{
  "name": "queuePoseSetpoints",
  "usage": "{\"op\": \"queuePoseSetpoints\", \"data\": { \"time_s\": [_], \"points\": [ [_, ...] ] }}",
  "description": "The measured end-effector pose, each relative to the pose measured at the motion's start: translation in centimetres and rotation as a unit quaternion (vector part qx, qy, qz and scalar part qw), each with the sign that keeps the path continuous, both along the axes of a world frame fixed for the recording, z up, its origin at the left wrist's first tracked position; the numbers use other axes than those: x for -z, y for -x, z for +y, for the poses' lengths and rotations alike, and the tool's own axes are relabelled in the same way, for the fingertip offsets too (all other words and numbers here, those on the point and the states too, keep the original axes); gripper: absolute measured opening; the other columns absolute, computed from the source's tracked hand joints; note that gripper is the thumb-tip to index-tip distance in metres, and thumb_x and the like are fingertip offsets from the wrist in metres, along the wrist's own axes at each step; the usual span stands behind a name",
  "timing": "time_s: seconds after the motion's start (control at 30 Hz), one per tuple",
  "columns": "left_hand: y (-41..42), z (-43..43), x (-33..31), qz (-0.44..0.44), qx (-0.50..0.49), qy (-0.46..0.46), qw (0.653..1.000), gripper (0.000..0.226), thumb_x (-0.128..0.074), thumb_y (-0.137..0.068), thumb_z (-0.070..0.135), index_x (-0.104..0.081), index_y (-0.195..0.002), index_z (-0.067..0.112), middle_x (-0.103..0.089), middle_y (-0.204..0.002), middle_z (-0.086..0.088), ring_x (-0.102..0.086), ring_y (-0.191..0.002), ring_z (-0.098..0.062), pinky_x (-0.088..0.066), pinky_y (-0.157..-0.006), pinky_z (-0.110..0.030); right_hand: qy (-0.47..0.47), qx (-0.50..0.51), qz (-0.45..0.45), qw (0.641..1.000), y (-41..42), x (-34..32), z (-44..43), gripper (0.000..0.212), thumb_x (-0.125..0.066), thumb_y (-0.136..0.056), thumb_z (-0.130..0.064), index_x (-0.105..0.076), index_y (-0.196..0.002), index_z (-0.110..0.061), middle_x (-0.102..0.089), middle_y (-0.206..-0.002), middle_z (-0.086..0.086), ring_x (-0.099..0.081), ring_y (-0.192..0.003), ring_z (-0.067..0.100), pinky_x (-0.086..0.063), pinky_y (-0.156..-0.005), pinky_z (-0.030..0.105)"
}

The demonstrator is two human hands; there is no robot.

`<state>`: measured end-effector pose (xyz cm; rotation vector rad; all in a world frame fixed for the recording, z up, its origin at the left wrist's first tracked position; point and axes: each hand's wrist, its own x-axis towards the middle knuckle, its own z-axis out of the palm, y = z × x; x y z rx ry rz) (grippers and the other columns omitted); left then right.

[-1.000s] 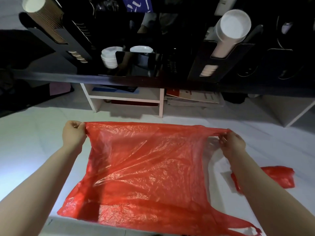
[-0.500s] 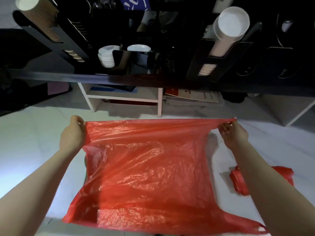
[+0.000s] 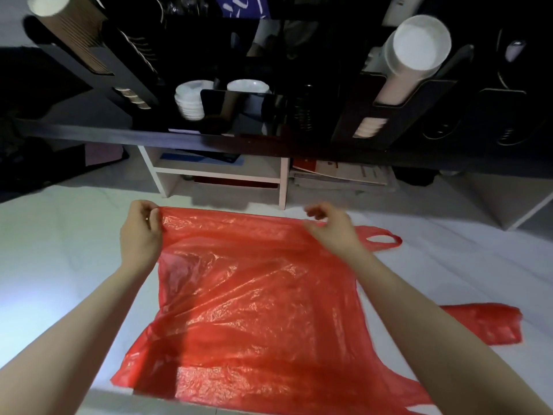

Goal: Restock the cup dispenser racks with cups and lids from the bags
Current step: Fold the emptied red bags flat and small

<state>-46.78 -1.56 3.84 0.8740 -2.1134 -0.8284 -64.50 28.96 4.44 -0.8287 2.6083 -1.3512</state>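
**Left hand pinches red bag's corner; right hand curled over its far edge**

A red bag [image 3: 254,295] lies spread on the white surface [image 3: 59,265] in front of the person, its thin film creased and shiny. The left hand [image 3: 140,232] holds the bag's far left corner, thumb and fingers [image 3: 152,218] pressed together on the film. The far edge runs taut from that corner toward the right.

The right hand [image 3: 332,226] is over the far edge, right of its middle. Its fingers [image 3: 314,212] are curled with the tips close together, but they are blurred, and I cannot tell whether they pinch the film or hold nothing. Just beyond this hand a handle [image 3: 384,238] of the bag lies flat on the surface as an open loop. Another handle trails off at the near right.

A second bag [image 3: 484,327], also red and crumpled, lies to the right, partly hidden behind the right forearm.

Above, on the dark counter [image 3: 179,139], the left rack [image 3: 119,73] holds a tilted column of brown cups [image 3: 68,40], and the right rack [image 3: 398,115] holds a column of white cups [image 3: 416,52]. Between them stand low white stacks [image 3: 191,100]; lids or bowls, I cannot tell. Under the counter stand a white shelf [image 3: 221,175] and, beside it, a pile of papers [image 3: 344,175].
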Motion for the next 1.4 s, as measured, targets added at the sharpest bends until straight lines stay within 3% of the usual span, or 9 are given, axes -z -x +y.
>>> {"op": "queuePoseSetpoints", "data": {
  "time_s": [0.1,0.23,0.33,0.47,0.67,0.9,1.0,1.17,1.4],
  "points": [
    [0.3,0.3,-0.2,0.025,-0.002,-0.015,1.0,0.006,-0.041,-0.097,0.017,-0.048,-0.096,0.018,-0.056,-0.083,-0.002,-0.053,-0.076,-0.023,-0.033,-0.069,-0.031,-0.109,-0.121,0.046,0.986,-0.6,-0.1,-2.6,0.048,-0.076,-0.077,-0.037,-0.061,-0.12,-0.022,-0.061,-0.111,-0.007,-0.051,-0.101,0.006,-0.04,-0.088,0.021],
    [-0.2,0.5,-0.3,0.048,-0.026,-0.015,0.998,0.007,-0.039,-0.098,0.019,-0.046,-0.096,0.02,-0.054,-0.088,0.0,-0.048,-0.077,-0.02,-0.031,-0.069,-0.03,-0.186,-0.193,0.052,0.962,-1.1,0.4,-3.9,0.014,-0.073,-0.082,-0.03,-0.061,-0.088,-0.024,-0.06,-0.086,-0.007,-0.05,-0.079,0.009,-0.034,-0.069,0.022],
    [-0.9,-0.1,0.1,0.028,-0.047,-0.001,0.999,0.006,-0.038,-0.098,0.021,-0.044,-0.097,0.021,-0.053,-0.082,0.0,-0.047,-0.071,-0.023,-0.031,-0.065,-0.034,-0.212,-0.22,0.023,0.952,-0.8,1.6,-3.2,0.015,-0.066,-0.088,-0.026,-0.053,-0.082,-0.023,-0.055,-0.079,-0.008,-0.051,-0.075,0.013,-0.03,-0.061,0.022],
    [-2.2,-2.0,1.2,-0.035,-0.069,0.025,0.997,0.005,-0.039,-0.099,0.021,-0.043,-0.099,0.019,-0.055,-0.075,-0.007,-0.047,-0.068,-0.03,-0.033,-0.063,-0.037,-0.298,-0.208,0.01,0.931,0.2,2.7,-1.7,0.029,-0.06,-0.091,-0.029,-0.041,-0.07,-0.031,-0.049,-0.073,-0.014,-0.05,-0.076,0.014,-0.032,-0.061,0.023],
    [-3.0,-4.0,2.8,-0.111,-0.091,0.037,0.989,0.011,-0.04,-0.099,0.021,-0.048,-0.101,0.014,-0.063,-0.089,-0.018,-0.055,-0.078,-0.04,-0.035,-0.065,-0.038,-0.329,-0.168,0.004,0.929,1.6,3.6,0.6,0.021,-0.053,-0.095,-0.034,-0.063,-0.085,-0.018,-0.064,-0.086,0.0,-0.056,-0.08,0.017,-0.041,-0.07,0.029],
    [-2.5,-5.5,3.7,-0.167,-0.084,0.041,0.982,0.014,-0.039,-0.099,0.026,-0.047,-0.102,0.015,-0.063,-0.094,-0.027,-0.055,-0.079,-0.044,-0.036,-0.063,-0.039,-0.411,-0.065,0.011,0.909,4.2,4.3,4.5,0.043,-0.039,-0.098,-0.05,-0.055,-0.073,-0.018,-0.058,-0.079,-0.002,-0.055,-0.079,0.018,-0.039,-0.068,0.03],
    [-1.6,-5.6,4.0,-0.173,-0.074,0.034,0.982,0.013,-0.039,-0.098,0.024,-0.047,-0.101,0.015,-0.063,-0.095,-0.026,-0.056,-0.08,-0.044,-0.036,-0.064,-0.039,-0.411,-0.025,0.018,0.911,4.4,4.5,4.7,0.042,-0.041,-0.097,-0.049,-0.06,-0.079,-0.016,-0.062,-0.083,-0.001,-0.057,-0.08,0.019,-0.042,-0.067,0.031],
    [0.2,-5.1,4.5,-0.129,-0.081,-0.045,0.987,0.014,-0.042,-0.096,0.025,-0.051,-0.102,0.016,-0.065,-0.099,-0.018,-0.058,-0.092,-0.04,-0.036,-0.072,-0.037,-0.297,0.05,0.172,0.938,3.1,4.3,3.0,0.021,-0.058,-0.088,-0.029,-0.065,-0.1,-0.014,-0.061,-0.104,0.005,-0.053,-0.102,0.027,-0.043,-0.084,0.038],
    [-0.2,-3.9,3.9,-0.055,0.008,-0.16,0.985,0.039,-0.032,-0.099,0.037,-0.058,-0.111,0.011,-0.061,-0.113,-0.012,-0.056,-0.104,-0.03,-0.043,-0.092,-0.045,-0.189,-0.149,0.204,0.949,-1.1,3.4,-5.9,0.037,-0.051,-0.096,-0.025,-0.053,-0.132,-0.017,-0.043,-0.146,0.005,-0.032,-0.139,0.023,-0.023,-0.114,0.037]
  ]
}}
